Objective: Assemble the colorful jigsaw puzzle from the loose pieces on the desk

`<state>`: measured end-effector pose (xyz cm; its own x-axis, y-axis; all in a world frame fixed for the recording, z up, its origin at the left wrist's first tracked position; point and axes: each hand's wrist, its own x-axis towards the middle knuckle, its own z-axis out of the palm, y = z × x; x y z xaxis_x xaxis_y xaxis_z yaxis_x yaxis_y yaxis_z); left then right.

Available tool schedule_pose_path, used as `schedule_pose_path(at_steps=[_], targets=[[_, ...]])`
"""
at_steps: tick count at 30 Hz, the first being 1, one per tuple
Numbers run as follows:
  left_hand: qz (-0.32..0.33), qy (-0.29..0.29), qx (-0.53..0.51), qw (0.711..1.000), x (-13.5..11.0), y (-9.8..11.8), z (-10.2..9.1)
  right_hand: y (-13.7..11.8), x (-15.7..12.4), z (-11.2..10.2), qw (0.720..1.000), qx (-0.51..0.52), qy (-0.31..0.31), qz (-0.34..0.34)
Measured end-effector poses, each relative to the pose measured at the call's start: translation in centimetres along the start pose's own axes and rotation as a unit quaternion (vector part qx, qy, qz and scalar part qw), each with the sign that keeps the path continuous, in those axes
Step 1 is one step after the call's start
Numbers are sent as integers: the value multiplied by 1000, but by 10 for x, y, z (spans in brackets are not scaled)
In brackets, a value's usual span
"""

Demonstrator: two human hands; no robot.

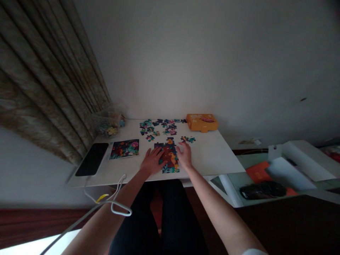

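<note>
Jigsaw pieces (159, 126) lie scattered in a loose band along the far edge of our white bench (212, 159), and a smaller cluster of pieces (188, 139) sits nearer to us, just right of the middle. A joined section of jigsaw (168, 158) in dark blue, red and orange lies by the front edge, about midway along, with a ragged top. Our left grip (152, 161) is wide, palm down with the fingers spread, touching the left side of the section. Our right grip (184, 154) is also wide, its fingertips at the section's upper right, and neither holds a piece that we can see. A picture card (124, 148) of bright flowers on a dark ground lies just left of the section, and a black phone (91, 159) lies beside it near the front left corner. An orange cardboard box (202, 122) sits at the far right corner, its printed lettering too small and blurred for us to read. A clear plastic bag (107, 122) slumps at the far left corner beside a patterned curtain (45, 81). A white cable (117, 198) with a yellow part (102, 197) loops below the front edge, over our left forearm (106, 226).
</note>
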<state>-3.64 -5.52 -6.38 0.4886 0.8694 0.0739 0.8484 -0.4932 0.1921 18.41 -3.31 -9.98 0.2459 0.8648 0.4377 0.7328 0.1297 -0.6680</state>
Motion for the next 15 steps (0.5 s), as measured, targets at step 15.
schedule_pose_path(at_steps=[15], targets=[[9, 22, -14, 1000, 0, -3, 5, 40, 76, -43, 961, -210, -166, 64]])
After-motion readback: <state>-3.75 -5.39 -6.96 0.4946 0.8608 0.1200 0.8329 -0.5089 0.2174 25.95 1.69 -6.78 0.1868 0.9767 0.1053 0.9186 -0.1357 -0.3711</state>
